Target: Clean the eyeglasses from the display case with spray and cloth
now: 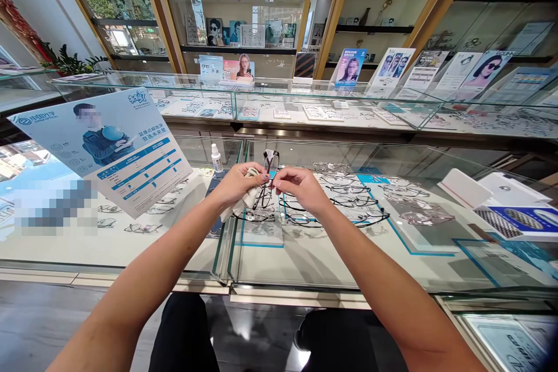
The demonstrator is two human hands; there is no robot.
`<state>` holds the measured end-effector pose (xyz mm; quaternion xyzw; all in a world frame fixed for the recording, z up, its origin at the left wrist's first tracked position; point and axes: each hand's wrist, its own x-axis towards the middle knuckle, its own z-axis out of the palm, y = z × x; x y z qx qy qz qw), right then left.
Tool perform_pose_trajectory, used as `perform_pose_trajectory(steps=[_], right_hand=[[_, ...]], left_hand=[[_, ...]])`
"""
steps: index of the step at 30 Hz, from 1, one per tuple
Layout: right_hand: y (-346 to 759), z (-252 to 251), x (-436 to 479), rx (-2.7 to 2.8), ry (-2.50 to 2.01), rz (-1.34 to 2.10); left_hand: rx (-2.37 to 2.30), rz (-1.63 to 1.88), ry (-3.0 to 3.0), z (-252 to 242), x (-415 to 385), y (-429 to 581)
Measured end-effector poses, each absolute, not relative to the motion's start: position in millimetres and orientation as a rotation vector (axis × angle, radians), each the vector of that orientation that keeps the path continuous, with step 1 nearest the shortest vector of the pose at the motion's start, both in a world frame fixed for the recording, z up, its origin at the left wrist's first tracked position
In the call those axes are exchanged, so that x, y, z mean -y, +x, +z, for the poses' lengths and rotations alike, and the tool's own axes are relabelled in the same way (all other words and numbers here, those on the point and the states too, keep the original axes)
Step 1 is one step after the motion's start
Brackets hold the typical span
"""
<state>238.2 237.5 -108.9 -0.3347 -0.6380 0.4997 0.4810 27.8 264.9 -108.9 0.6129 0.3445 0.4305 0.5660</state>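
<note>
Above the glass counter, my left hand (238,183) is closed on a pale cleaning cloth (239,206) and the near side of a dark-framed pair of eyeglasses (271,158). My right hand (301,187) pinches the same eyeglasses from the other side, thumb and forefinger together. Part of the frame rises above my fingertips; the rest is partly covered by fingers and blends with what lies behind. Beneath my hands, several dark eyeglasses (353,202) are laid out in rows.
A small white bottle (217,159) stands behind my left hand. A large printed sign (131,157) leans at the left. An opened white box (508,197) sits at the right. Another glass display case (279,93) runs along the back, with shelves behind it.
</note>
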Motion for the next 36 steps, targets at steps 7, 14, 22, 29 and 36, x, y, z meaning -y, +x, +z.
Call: perform_pose_trajectory(steps=[7, 14, 22, 29, 36], right_hand=[[238.0, -108.2, -236.4, 1.571, -0.830, 1.256], [236.1, -114.5, -238.0, 1.572, -0.874, 1.253], [235.9, -116.1, -240.5, 1.520, -0.892, 1.249], [236.1, -116.8, -242.3, 1.493, -0.898, 1.195], [237.3, -116.7, -244.6, 1.505, -0.867, 1.184]], left_hand=[[-0.874, 1.058, 1.602, -107.7, -263.3, 26.8], [-0.895, 1.077, 1.691, -107.2, -263.5, 26.6], [-0.893, 1.073, 1.708, -106.3, -262.0, 26.9], [-0.906, 1.071, 1.714, -104.5, -261.3, 26.1], [-0.892, 1.056, 1.660, -104.3, -262.0, 26.7]])
